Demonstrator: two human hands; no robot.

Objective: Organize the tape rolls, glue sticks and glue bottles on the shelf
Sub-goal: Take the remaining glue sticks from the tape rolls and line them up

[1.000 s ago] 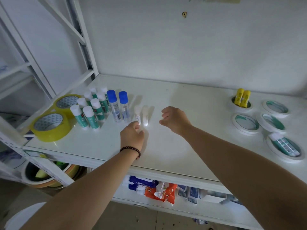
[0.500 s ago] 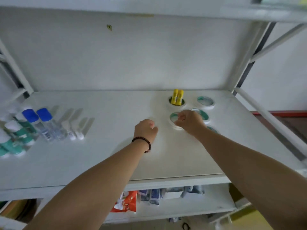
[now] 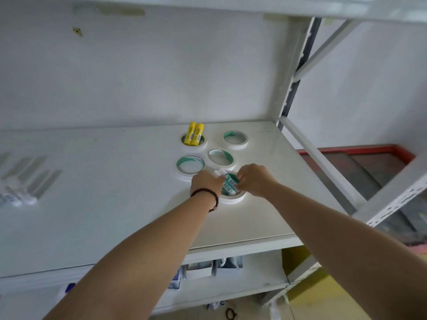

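Several white tape rolls with green cores lie flat at the right end of the white shelf [image 3: 115, 204]. The back-left roll [image 3: 200, 147] holds two upright yellow glue sticks [image 3: 194, 136]. Three rolls [image 3: 235, 139] [image 3: 220, 158] [image 3: 190, 166] have nothing in them. In the nearest roll [image 3: 233, 199] a green glue stick [image 3: 228, 186] with a white cap lies slanted. My left hand [image 3: 206, 184], with a bead bracelet on the wrist, pinches it at the cap end. My right hand [image 3: 254, 180] has its fingers closed on the stick's right side. Blurred small glue bottles [image 3: 18, 198] stand at the far left.
A metal upright [image 3: 293, 72] and a side rail [image 3: 318, 160] close off the shelf's right end, with a perforated brace [image 3: 397, 197] nearer me. Another shelf board runs overhead. The lower shelf [image 3: 254, 273] carries small boxes and packets.
The view has swung right, away from the glue bottles. Both hands moved right along the shelf to the nearest tape roll and closed on the green glue stick lying in it.
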